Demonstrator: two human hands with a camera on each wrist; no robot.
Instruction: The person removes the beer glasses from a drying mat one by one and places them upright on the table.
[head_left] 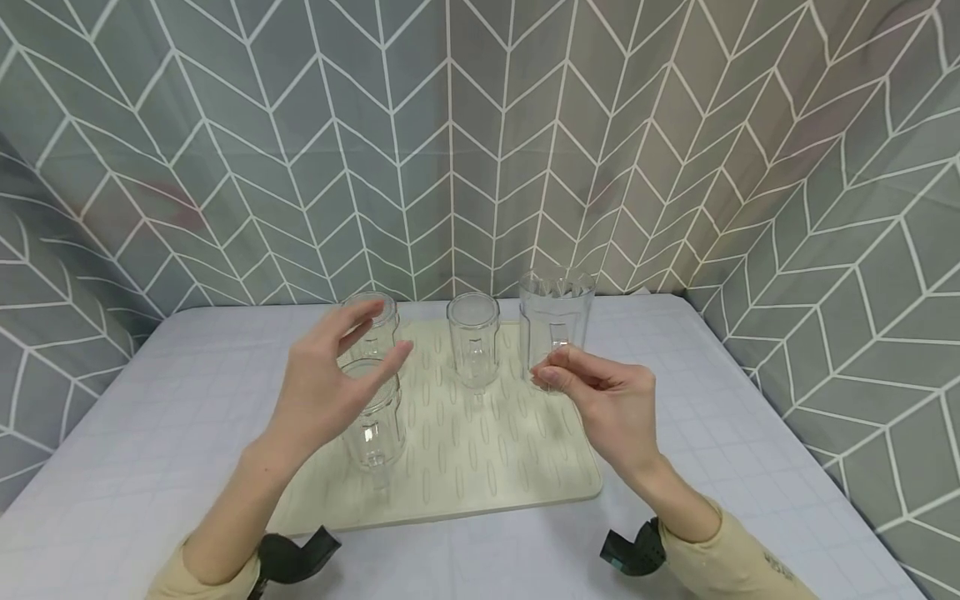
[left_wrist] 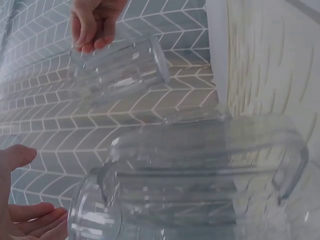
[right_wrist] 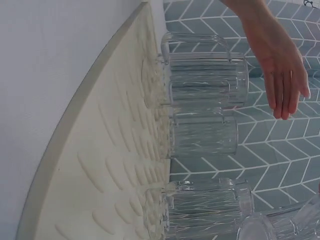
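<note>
My right hand (head_left: 600,392) pinches the handle of a clear glass mug (head_left: 551,304), which is held up above the right part of a cream ribbed mat (head_left: 480,475). In the left wrist view this raised mug (left_wrist: 125,70) is tilted. Thumb and fingers spread, my left hand (head_left: 322,387) hovers over the left side and holds nothing. Close to it stand two more glass mugs, a front one (head_left: 375,437) and a back one (head_left: 386,331), partly hidden by the hand. Another glass mug (head_left: 474,342) stands near the mat's back middle.
The mat lies on a table with a white cloth (head_left: 675,358). Behind and beside the table hang grey curtains (head_left: 480,150) with a white zigzag pattern. A black wrist mount (head_left: 292,558) sits at each sleeve.
</note>
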